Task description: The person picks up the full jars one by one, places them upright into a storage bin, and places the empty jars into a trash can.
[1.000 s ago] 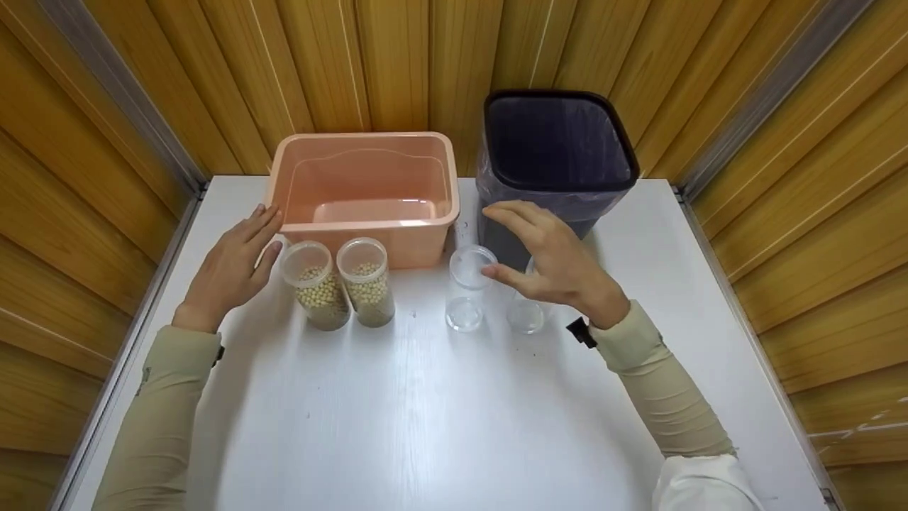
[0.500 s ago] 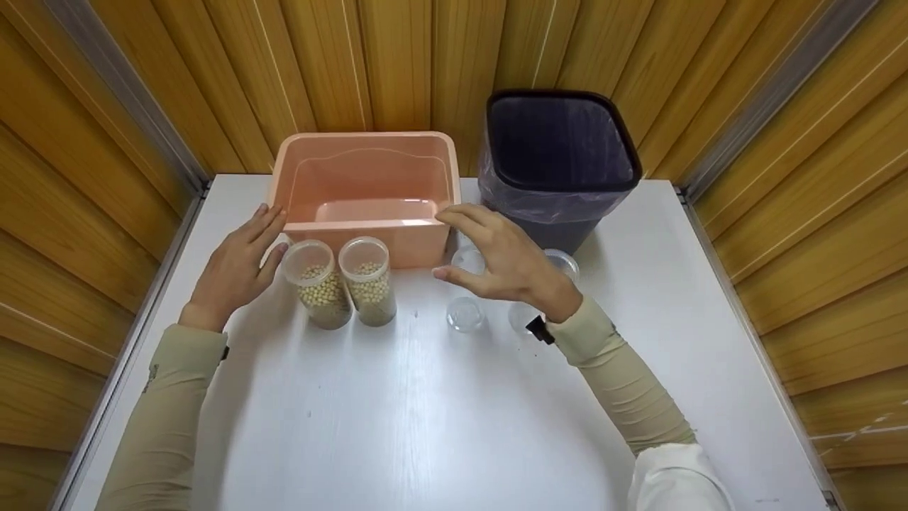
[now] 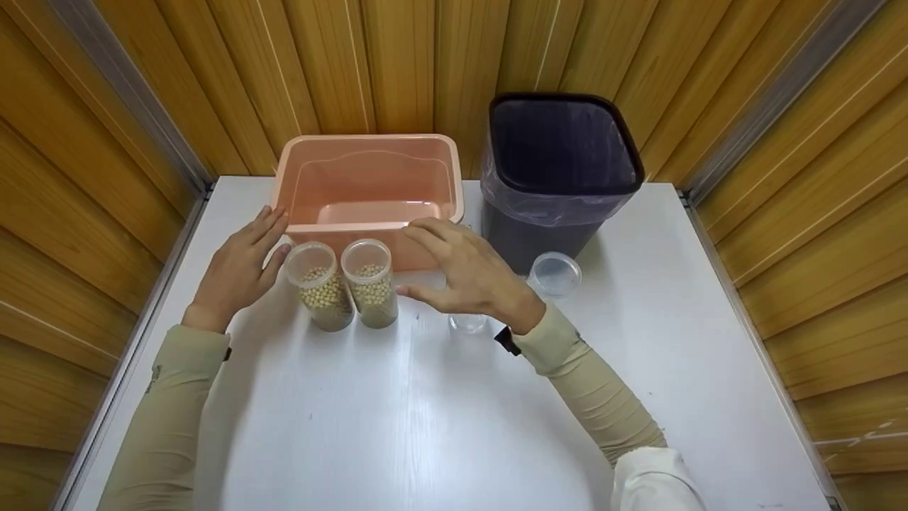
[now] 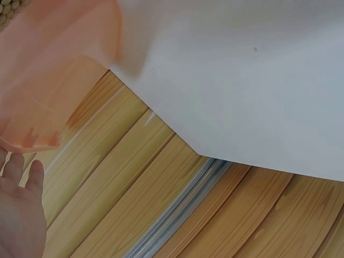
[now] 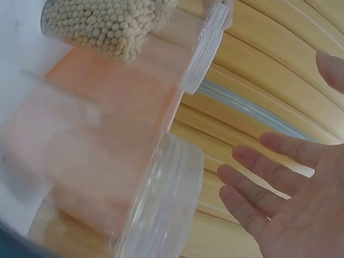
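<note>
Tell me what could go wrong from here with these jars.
The right grip hides most of a clear jar in the head view; that jar might get clipped and topple.
The two bean jars stand close together, so nudging one could tip the other and, if unlidded, spill beans.
The left grip is by the front corner of the pink bin; a bump might shove the bin into the bean jars.

From head height, we look forward and down over the white table [image 3: 319, 426], the pink tub [image 3: 369, 177] at upper center. Our left-wrist view, nearer and askew, catches that tub at upper left; our right-wrist view, tilted sideways, peers from close range past a clear jar [image 5: 166, 199] at lower center toward the same tub.
</note>
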Available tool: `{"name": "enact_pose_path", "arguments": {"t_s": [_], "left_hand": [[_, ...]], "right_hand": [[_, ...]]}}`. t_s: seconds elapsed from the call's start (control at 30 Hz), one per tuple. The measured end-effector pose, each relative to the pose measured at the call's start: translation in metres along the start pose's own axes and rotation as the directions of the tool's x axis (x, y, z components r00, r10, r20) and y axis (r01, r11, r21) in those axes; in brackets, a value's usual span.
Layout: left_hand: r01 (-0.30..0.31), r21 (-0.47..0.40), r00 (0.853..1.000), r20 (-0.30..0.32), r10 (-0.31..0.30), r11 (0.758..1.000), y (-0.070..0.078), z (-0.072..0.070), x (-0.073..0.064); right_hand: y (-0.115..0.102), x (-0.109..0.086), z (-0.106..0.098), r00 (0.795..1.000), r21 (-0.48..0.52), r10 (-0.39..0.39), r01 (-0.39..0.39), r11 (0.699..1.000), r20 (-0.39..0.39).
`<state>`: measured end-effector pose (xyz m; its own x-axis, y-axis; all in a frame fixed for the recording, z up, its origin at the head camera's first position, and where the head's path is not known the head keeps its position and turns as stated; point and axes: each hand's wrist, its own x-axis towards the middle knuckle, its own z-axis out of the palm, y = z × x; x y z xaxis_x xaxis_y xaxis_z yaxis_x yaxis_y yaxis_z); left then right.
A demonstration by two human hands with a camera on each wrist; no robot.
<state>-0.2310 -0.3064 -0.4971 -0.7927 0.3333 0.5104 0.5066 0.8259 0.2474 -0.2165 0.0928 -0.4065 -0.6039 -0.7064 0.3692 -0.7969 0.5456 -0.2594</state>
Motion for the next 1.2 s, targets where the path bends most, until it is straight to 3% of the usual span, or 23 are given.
{"name": "enact_pose_path", "arguments": {"t_s": [0.33, 0.7, 0.93, 1.2], "left_hand": [[-0.011, 0.026, 1.000, 0.005, 0.011, 1.000, 0.001, 0.000, 0.002], [-0.009, 0.070, 1.000, 0.025, 0.007, 0.997, 0.001, -0.002, -0.001], [-0.014, 0.090, 0.999, 0.047, 0.010, 0.996, 0.001, -0.002, 0.000], [-0.020, 0.093, 0.998, 0.057, 0.015, 0.995, 0.000, -0.002, 0.001]], "right_hand": [[-0.014, 0.017, 0.022, 0.999, 0.031, -0.007, 0.005, 1.000, 0.042], [-0.026, 0.035, 0.051, 0.987, 0.042, 0.063, -0.070, 0.997, 0.149], [-0.027, 0.043, 0.067, 0.990, 0.116, 0.083, -0.097, 0.989, 0.113], [-0.022, 0.050, 0.077, 0.984, 0.217, 0.128, -0.152, 0.964, 0.123]]}}
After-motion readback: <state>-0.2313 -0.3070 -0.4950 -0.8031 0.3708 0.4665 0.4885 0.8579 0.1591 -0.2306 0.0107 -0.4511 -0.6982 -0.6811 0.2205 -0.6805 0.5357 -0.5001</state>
